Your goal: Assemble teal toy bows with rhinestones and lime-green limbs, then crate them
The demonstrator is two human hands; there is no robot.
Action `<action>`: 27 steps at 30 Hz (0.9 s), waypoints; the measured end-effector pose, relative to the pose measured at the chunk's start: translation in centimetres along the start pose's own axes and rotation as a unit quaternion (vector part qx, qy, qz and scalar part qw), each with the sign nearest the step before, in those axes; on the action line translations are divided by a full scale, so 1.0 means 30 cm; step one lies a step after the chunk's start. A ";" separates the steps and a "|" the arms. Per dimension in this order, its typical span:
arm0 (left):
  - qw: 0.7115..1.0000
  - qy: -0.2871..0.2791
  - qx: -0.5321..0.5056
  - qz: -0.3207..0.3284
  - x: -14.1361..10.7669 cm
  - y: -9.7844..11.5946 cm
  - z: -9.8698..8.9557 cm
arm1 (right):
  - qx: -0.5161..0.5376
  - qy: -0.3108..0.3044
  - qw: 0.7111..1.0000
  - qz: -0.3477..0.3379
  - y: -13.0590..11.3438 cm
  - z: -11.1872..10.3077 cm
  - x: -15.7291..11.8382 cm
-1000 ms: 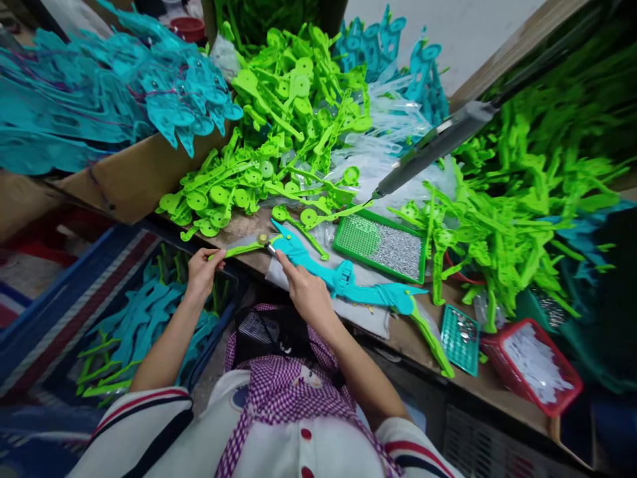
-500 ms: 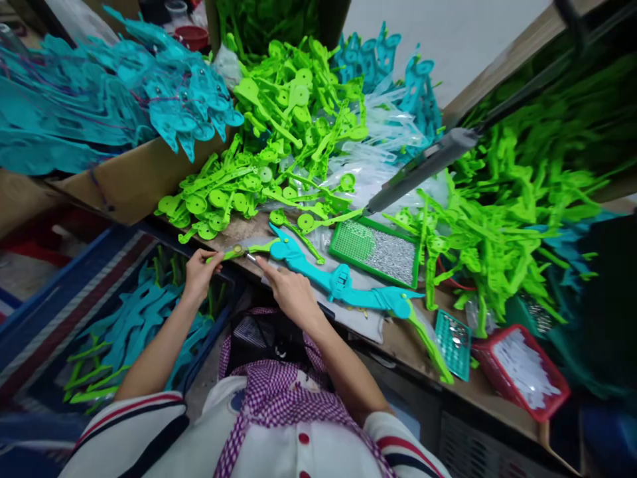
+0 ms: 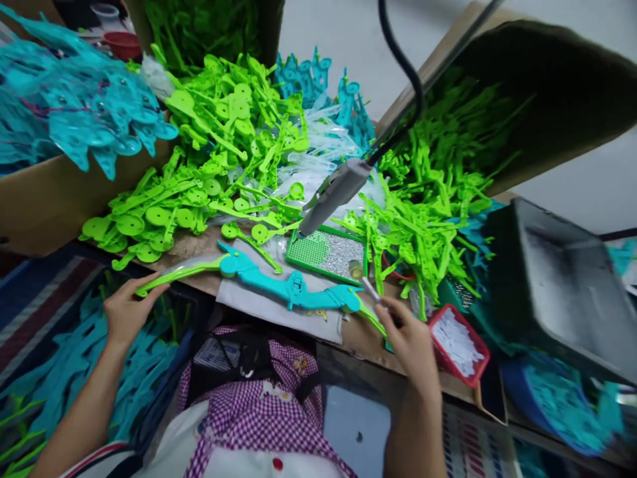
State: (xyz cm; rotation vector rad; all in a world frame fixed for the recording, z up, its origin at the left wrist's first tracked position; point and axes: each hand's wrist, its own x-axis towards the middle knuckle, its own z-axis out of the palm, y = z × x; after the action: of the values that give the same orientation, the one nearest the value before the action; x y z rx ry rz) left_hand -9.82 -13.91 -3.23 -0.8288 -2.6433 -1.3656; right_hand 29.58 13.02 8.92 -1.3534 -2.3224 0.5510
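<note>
A toy bow with a blue middle (image 3: 269, 282) and green limbs lies across the bench edge on a grey cloth (image 3: 279, 315). My left hand (image 3: 127, 309) is closed round the outer end of its left green limb (image 3: 186, 271). In my right hand (image 3: 411, 338) is what looks like a small hammer (image 3: 369, 289), with a pale handle and a round brass-coloured head. That head is over the right end of a green tray (image 3: 326, 271) of small metal pins. Beneath the right hand, the bow's right green limb (image 3: 372, 320) is partly hidden.
A grey electric screwdriver (image 3: 336, 194) hangs on a cord above the tray. Green plastic parts (image 3: 219, 153) are heaped behind. A red basket (image 3: 482, 372) of white pieces stands at right. More blue bows (image 3: 144, 372) lie in a crate at lower left.
My right hand has moved right with the hammer, from the bow's left limb to beyond its right end. My left hand now grips the limb farther out. The view has shifted right.
</note>
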 end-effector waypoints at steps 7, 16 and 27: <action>0.998 0.025 -0.009 -0.054 0.079 0.205 -0.107 | -0.193 0.013 0.981 -0.012 0.013 0.044 0.504; 0.990 -0.019 -0.003 -0.140 0.192 0.366 -0.106 | -0.148 0.004 0.983 -0.106 -0.045 0.248 0.848; 0.983 -0.037 0.012 -0.179 0.236 0.385 -0.086 | 0.014 0.078 0.967 -0.242 -0.073 0.076 0.226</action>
State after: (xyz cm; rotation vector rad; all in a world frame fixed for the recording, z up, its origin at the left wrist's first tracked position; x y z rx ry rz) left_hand -10.80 -7.45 8.91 -0.4215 -2.9686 -1.3905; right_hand 23.74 17.68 9.06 -0.7388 -2.3797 0.3086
